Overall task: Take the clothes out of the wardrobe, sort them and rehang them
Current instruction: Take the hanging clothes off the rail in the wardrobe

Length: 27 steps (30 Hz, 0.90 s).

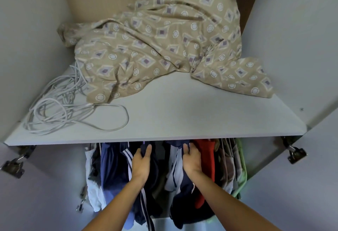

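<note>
Several garments hang close together under the wardrobe shelf (164, 119). My left hand (141, 163) grips the top of a dark navy garment with white side stripes (146, 199). My right hand (192, 159) holds the shoulder of a navy and white garment (178, 174), right beside a red garment (205, 157). A blue garment (111, 168) and a white one (91, 185) hang to the left. Beige and green clothes (236, 166) hang at the right end. The rail and the hanger hooks are hidden by the shelf.
On the shelf lie a crumpled beige patterned sheet (164, 38) and a tangle of white cable (60, 110). Both wardrobe doors stand open, with metal hinges at the left (13, 165) and right (295, 153).
</note>
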Tool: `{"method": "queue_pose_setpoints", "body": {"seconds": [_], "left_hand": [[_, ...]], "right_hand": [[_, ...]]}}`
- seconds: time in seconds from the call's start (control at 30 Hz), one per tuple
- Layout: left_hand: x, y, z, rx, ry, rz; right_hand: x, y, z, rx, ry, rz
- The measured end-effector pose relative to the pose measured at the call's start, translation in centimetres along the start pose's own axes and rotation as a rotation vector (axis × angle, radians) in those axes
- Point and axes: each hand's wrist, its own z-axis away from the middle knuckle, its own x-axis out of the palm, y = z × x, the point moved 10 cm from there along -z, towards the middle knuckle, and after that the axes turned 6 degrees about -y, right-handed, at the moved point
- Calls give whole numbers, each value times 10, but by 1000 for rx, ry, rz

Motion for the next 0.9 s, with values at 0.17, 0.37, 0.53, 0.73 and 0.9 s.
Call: {"method": "queue_pose_setpoints", "body": {"seconds": [0.17,0.37,0.53,0.73,0.9], "left_hand": [[5,11,18,154,-3,-57],[5,33,52,333,-36,-90],[6,24,72,352,-163,-87],[-9,-3,109,336,-216,-126],[-27,-32,151,314,-182,-110]], "right_hand": [[-4,-25,29,-67,20,-42],[-10,-46,63,-178,-5,-50],[-15,-35,94,-153,7,-79],[-9,-28,139,-143,-56,-118],[8,-22,166,-190,-161,-118]]}}
